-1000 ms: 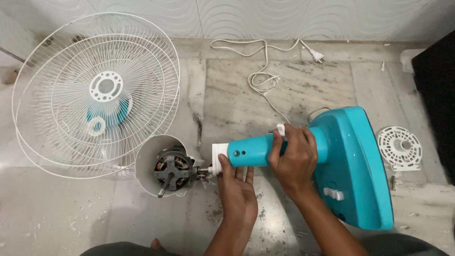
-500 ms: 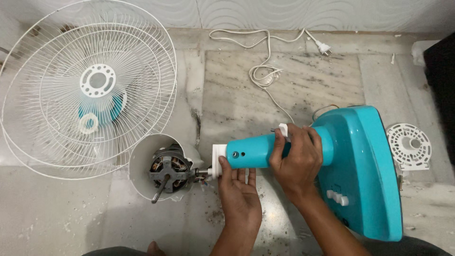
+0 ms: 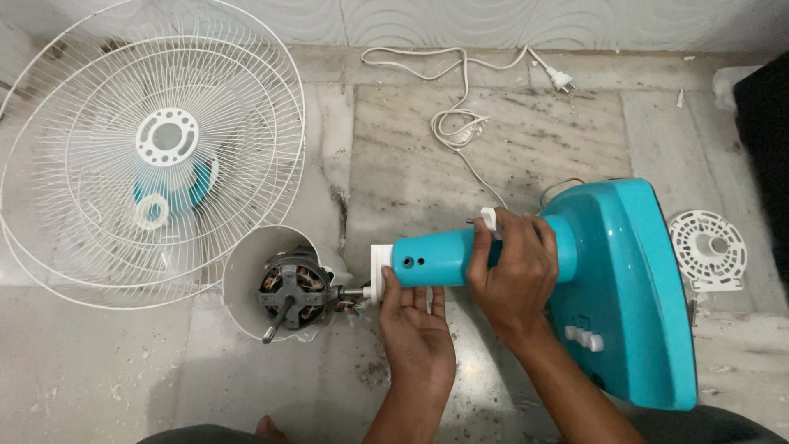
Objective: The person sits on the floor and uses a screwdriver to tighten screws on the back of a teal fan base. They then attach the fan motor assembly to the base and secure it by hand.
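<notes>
Dusty marble floor [image 3: 526,140], white patterned wall [image 3: 411,20], white cord [image 3: 460,90]

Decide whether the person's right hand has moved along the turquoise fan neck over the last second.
No. The right hand still wraps the turquoise neck at the same spot, its fingertips beside the white knob, as before.

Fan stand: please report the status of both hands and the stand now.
Left hand under white collar of teal fan stand. Right hand gripping the stand's neck. Motor at collar end; wire guards lie apart, nothing blocking.
</notes>
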